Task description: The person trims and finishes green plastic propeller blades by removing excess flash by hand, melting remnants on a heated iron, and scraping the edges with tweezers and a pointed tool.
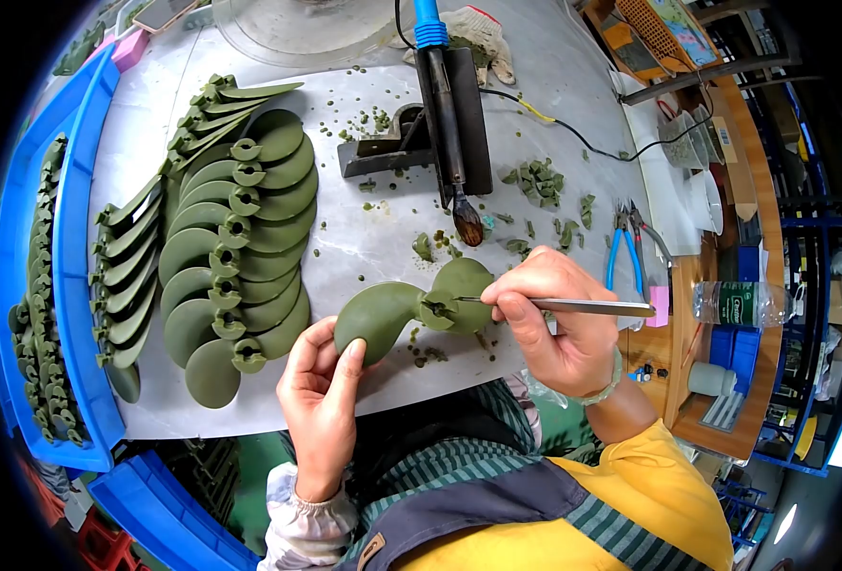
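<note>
My left hand [323,404] pinches the left blade of a green propeller-shaped part [383,309] between thumb and fingers. In my right hand [562,328] is a thin metal tool [592,306], held like a pen, its tip at the notched hub of the part. The part's other blade reaches up to the right, close to my right fingertips. Rows of similar green parts [283,233] lie overlapped on the table to the left. Above the held part, a soldering iron [445,114] with a dark, crusted tip rests on a black stand [383,157].
Green scraps [535,183] lie across the grey table [345,419]. Blue-handled pliers [621,249] are at the right, near a plastic bottle [740,305]. A blue tray [83,238] of green parts stands at the left. A glove [483,38] and a cable [583,138] are farther back.
</note>
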`<action>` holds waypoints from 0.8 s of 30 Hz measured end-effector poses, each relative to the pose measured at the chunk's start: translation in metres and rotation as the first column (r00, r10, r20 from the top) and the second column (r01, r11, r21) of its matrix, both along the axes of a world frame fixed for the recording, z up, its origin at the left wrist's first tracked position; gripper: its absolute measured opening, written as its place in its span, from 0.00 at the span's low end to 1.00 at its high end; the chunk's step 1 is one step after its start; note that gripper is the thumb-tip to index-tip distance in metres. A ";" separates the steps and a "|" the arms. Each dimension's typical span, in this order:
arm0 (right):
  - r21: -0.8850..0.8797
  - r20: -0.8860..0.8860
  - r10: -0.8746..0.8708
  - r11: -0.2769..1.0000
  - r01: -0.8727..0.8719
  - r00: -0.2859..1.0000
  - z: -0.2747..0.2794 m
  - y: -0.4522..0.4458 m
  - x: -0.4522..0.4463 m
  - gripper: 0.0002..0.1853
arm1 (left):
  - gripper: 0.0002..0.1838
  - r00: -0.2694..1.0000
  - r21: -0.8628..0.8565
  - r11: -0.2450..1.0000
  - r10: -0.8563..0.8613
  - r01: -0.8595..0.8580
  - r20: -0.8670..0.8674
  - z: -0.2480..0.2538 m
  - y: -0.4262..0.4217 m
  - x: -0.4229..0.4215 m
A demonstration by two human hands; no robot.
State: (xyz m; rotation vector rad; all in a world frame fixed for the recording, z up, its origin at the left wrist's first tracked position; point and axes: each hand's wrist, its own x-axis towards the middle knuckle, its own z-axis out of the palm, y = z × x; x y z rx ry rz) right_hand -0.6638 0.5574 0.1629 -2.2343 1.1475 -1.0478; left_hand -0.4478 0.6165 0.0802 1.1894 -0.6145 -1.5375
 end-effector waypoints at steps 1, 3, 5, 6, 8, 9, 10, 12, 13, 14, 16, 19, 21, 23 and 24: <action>0.000 -0.008 0.002 1.000 -0.002 1.000 0.000 0.000 0.000 0.03 | 0.16 1.000 0.000 1.000 0.000 0.000 -0.001 0.000 0.000 0.000; 0.000 -0.013 0.003 1.000 -0.003 1.000 0.000 0.000 0.000 0.03 | 0.16 1.000 0.000 1.000 0.000 0.000 -0.004 0.001 0.000 0.000; 0.004 -0.021 0.004 1.000 -0.003 1.000 0.000 0.000 0.000 0.03 | 0.16 1.000 0.002 1.000 -0.006 0.006 0.008 0.000 -0.001 0.000; 0.008 -0.026 0.003 1.000 -0.003 1.000 0.001 0.000 0.000 0.03 | 0.16 1.000 0.003 1.000 -0.009 0.009 0.014 0.000 -0.001 0.000; 0.028 -0.045 0.001 1.000 0.000 0.999 0.004 0.001 0.000 0.04 | 0.16 1.000 -0.001 1.000 -0.002 0.002 0.010 0.000 0.000 0.000; 0.044 -0.058 -0.001 0.999 0.004 0.998 0.007 0.002 -0.001 0.04 | 0.16 1.000 -0.003 1.000 0.002 -0.002 0.009 0.000 0.000 0.000; 0.059 -0.070 -0.004 0.998 0.008 0.998 0.011 0.003 -0.001 0.05 | 0.16 1.000 -0.005 1.000 0.004 -0.004 0.011 0.000 0.001 0.000; 0.112 -0.067 -0.040 0.993 0.048 0.997 0.016 0.009 -0.004 0.06 | 0.16 1.000 -0.012 1.000 0.007 -0.006 0.014 0.002 0.003 0.000; 0.138 -0.066 -0.061 0.988 0.069 0.996 0.018 0.012 -0.005 0.07 | 0.16 1.000 -0.017 1.000 0.007 -0.006 0.023 0.003 0.004 0.001; 0.127 -0.057 -0.065 0.989 0.072 0.996 0.018 0.015 -0.006 0.07 | 0.16 0.999 -0.022 1.000 0.006 -0.006 0.033 0.005 0.006 0.001; 0.108 -0.033 -0.071 0.991 0.074 0.997 0.019 0.020 -0.005 0.08 | 0.16 0.998 -0.033 0.999 0.000 0.001 0.055 0.009 0.011 0.003; 0.240 0.093 -0.172 0.960 0.146 0.981 0.016 0.031 -0.002 0.07 | 0.15 0.996 -0.056 0.998 -0.007 0.012 0.093 0.014 0.018 0.004; 0.386 0.158 -0.213 0.912 0.138 0.964 0.025 0.036 -0.001 0.05 | 0.15 0.993 -0.080 0.997 0.003 0.006 0.116 0.016 0.022 0.003; 0.435 0.197 -0.183 0.897 0.081 0.963 0.029 0.038 -0.002 0.04 | 0.15 0.990 -0.091 0.996 0.017 -0.004 0.138 0.017 0.027 0.004; 0.416 0.206 -0.130 0.909 0.034 0.970 0.028 0.038 -0.007 0.04 | 0.15 0.988 -0.096 0.995 0.025 -0.011 0.150 0.017 0.029 0.005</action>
